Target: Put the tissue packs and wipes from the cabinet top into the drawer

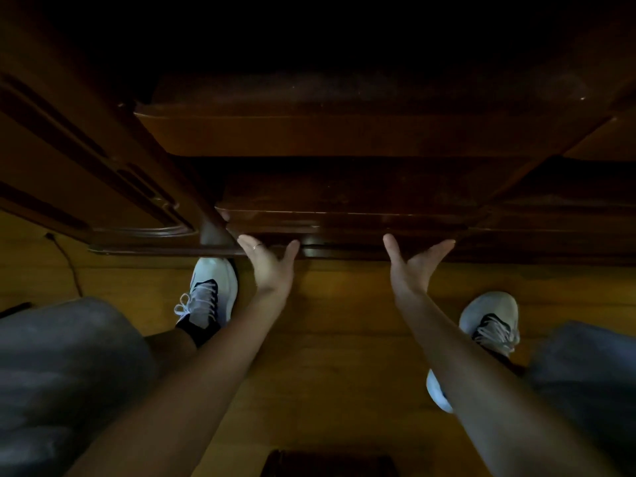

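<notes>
A person crouches before a dark wooden cabinet point(344, 132), both bare arms stretched forward and down to its lowest drawer point(344, 222). The left hand point(268, 266), a thin ring on one finger, and the right hand point(418, 266) are each spread, thumb set wide from the fingers, with the fingertips out of sight under the drawer front's lower edge, so how firmly they grip it cannot be told. The left hand sits near the drawer's left end; the right hand sits right of its middle, the two well apart. Nothing else is held in either hand. The drawer front runs across the middle of the scene, just above the floor; in this dim light it cannot be told whether it is pulled out or flush with the cabinet. A carved door panel point(86, 160) stands at the left. Below, a white laced shoe point(210, 294) rests on the yellow-brown wooden floor point(344, 339) just left of the left hand, and a second shoe point(492, 321) lies to the right, partly behind the right forearm. Grey trouser knees point(62, 366) fill the near corners. A dark cable point(67, 259) trails across the floor at far left. No tissue packs or wipes are visible; the cabinet top is lost in darkness at the far edge.
</notes>
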The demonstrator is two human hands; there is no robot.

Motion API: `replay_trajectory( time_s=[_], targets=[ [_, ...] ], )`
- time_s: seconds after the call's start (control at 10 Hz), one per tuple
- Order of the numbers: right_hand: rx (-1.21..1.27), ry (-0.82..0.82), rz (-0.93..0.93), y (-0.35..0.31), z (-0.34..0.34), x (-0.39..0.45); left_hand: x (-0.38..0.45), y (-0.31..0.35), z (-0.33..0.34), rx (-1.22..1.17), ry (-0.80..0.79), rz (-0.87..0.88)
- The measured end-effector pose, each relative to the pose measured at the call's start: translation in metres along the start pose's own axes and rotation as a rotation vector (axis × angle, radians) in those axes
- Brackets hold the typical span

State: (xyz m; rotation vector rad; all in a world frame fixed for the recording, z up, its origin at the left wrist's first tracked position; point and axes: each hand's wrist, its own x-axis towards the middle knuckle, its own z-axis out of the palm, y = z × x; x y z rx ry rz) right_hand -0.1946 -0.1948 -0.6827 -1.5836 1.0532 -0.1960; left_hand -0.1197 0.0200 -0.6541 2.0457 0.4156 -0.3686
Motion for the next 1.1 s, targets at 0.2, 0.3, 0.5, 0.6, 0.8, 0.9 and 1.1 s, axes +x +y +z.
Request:
replay_trajectory(
  time_s=[0.2, 0.3, 0.5, 0.6, 0.8, 0.9, 1.1],
  targets=[
    [-0.086, 0.100, -0.161, 0.018, 0.018, 0.013, 0.010, -0.005, 0.038, 0.020, 0.238, 0.119],
    [-0.093, 0.127, -0.207, 0.022, 0.029, 0.021, 0.017, -0.011, 0.047, 0.000, 0.300, 0.200],
    [-0.084, 0.183, -0.276, 0.037, 0.037, 0.034, 0.025, -0.020, 0.060, -0.053, 0.368, 0.258],
    [-0.096, 0.186, -0.293, 0.042, 0.037, 0.037, 0.028, -0.025, 0.063, -0.085, 0.348, 0.262],
    [-0.175, 0.144, -0.252, 0.029, 0.027, 0.029, 0.026, -0.008, 0.048, 0.063, 0.273, 0.125],
    [-0.333, 0.075, -0.174, 0.011, 0.012, 0.017, 0.027, 0.008, 0.022, 0.095, 0.112, -0.031],
    [-0.362, -0.049, -0.051, -0.054, -0.044, -0.010, 0.006, 0.042, -0.069, 0.158, -0.207, -0.067]
  ],
)
